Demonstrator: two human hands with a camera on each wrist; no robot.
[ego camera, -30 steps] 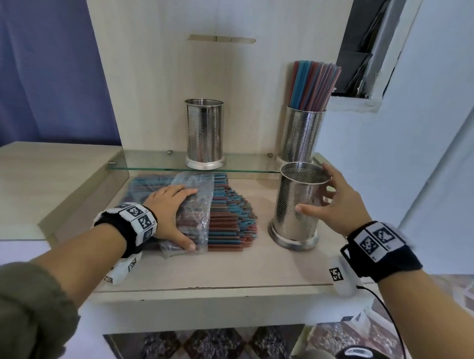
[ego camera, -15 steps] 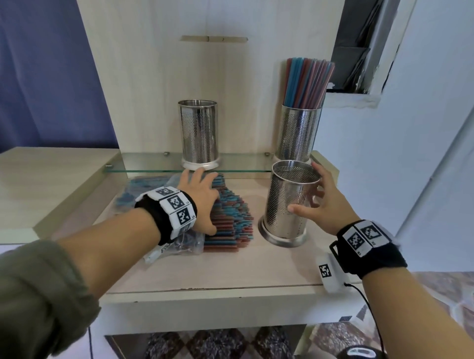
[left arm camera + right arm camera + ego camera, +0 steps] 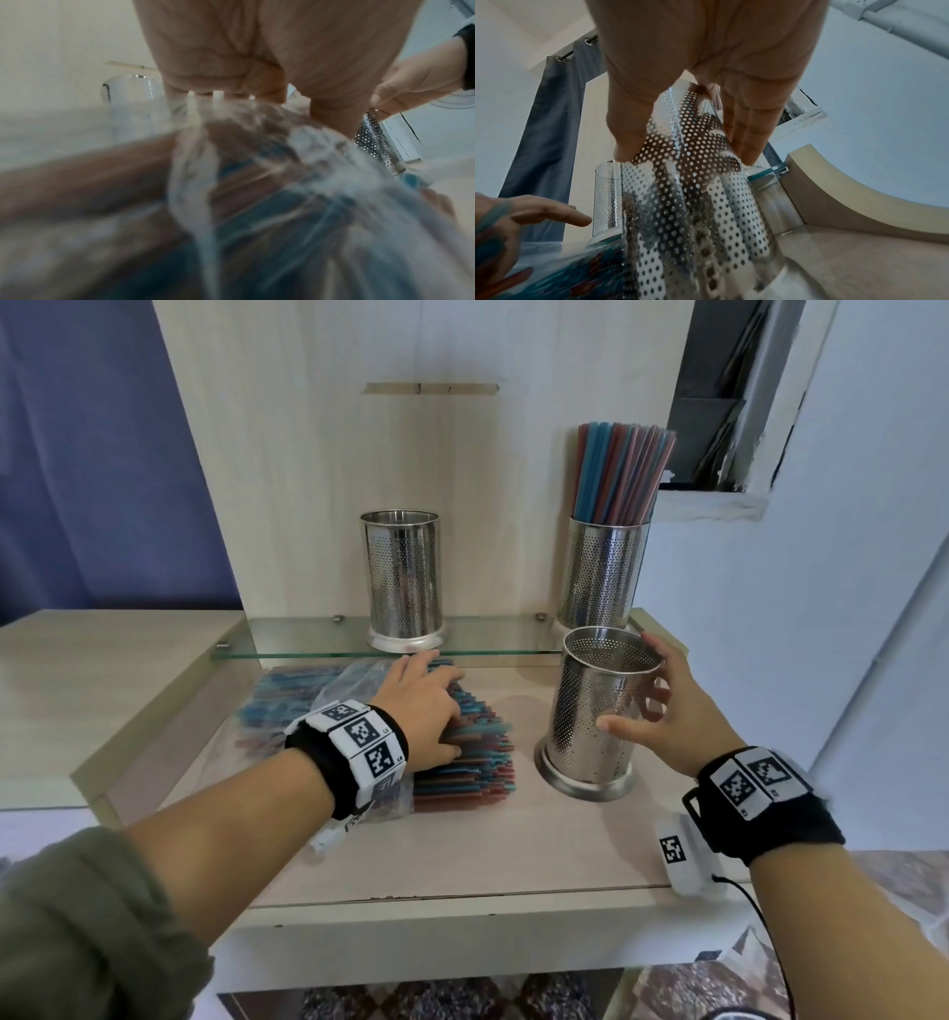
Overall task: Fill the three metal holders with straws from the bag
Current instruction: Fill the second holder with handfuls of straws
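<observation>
Holder (image 3: 693,182) perforations sharp at right wrist — head view coarser.

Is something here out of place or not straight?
The front holder tilts left, its base partly lifted off the counter, gripped by the right hand. Straws stick out of the open bag under the left hand.

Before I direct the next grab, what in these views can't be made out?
- Left hand fingertips: head view, hidden behind the hand among the straws; grip unclear.
- Bag: left wrist view, blurred, opening unreadable.
- Front holder inside bottom: head view, hidden by its wall.
- Straw count in the filled holder: too small.
</observation>
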